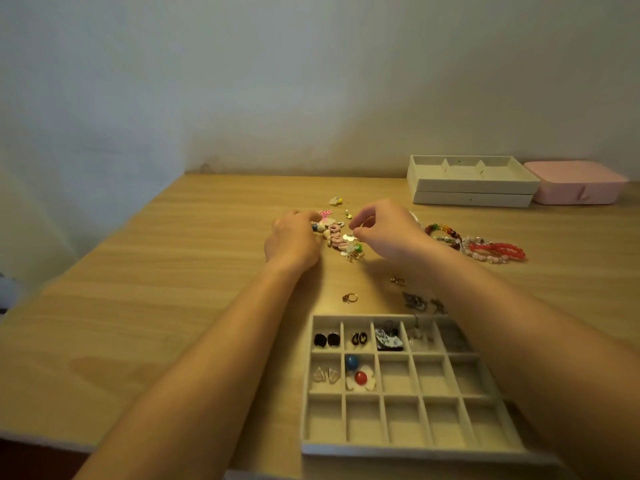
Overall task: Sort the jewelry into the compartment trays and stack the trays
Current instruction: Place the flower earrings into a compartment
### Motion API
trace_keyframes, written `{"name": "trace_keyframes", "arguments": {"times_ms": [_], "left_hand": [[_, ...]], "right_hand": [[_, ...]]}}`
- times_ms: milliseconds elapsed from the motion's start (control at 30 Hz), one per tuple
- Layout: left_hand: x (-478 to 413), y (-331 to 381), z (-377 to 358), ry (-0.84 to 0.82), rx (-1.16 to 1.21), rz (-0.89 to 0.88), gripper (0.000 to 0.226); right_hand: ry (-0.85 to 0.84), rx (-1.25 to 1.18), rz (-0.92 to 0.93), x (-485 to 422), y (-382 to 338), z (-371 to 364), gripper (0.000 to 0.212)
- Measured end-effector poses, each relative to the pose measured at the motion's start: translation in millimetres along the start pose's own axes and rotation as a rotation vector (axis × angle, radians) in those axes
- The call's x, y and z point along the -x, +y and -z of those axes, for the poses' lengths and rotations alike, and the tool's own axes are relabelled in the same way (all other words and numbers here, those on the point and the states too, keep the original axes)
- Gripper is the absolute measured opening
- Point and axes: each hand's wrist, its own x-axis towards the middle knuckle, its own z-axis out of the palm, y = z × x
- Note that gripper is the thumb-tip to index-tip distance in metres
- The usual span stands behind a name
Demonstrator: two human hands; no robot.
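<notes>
Reaching forward, both hands are flanking the earring pile [341, 237] on the table [173, 271], the left hand [294, 237] curling at its left edge and the right hand [388, 233] bringing thumb towards forefinger at its right. Whether either is holding a piece, I cannot tell. The compartment tray [398, 420] is lying back toward the body, beneath the right forearm.

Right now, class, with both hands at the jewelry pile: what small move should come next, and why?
Probably draw one piece clear of the earring pile. The right hand seems to pinch at the silver-disc earring, the left hand rests at the pile's other side, and the compartment tray nearby has bare cells in its middle row.
</notes>
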Motion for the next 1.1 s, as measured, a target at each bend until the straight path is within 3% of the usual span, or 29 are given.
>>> {"name": "trace_keyframes", "arguments": {"times_ms": [167, 367, 500, 667, 867, 1100], "left_hand": [[-18, -3, -20, 0.022, -0.052, -0.051, 0.041], [-21, -13, -29, 0.086, 0.101, -0.068, 0.015], [-16, -20, -21, 0.111, 0.232, -0.026, 0.024], [-5, -13, 1, 0.197, 0.440, -0.010, 0.028], [12, 11, 18, 0.102, 0.845, -0.089, 0.025], [32, 34, 27, -0.138, 0.973, -0.201, 0.023]], "right_hand": [[-0.022, -0.108, -0.019, -15, 2, -1, 0.015], [-0.210, -0.150, -0.029, -6, -1, 18, 0.017], [-0.303, -0.219, -0.012, 7, -4, 39, 0.015], [-0.287, -0.261, 0.005, 16, 1, 53, 0.014], [-0.272, -0.316, -0.015, 25, 12, 52, 0.018], [-0.220, -0.445, 0.059, 31, 7, 45, 0.016]]}}
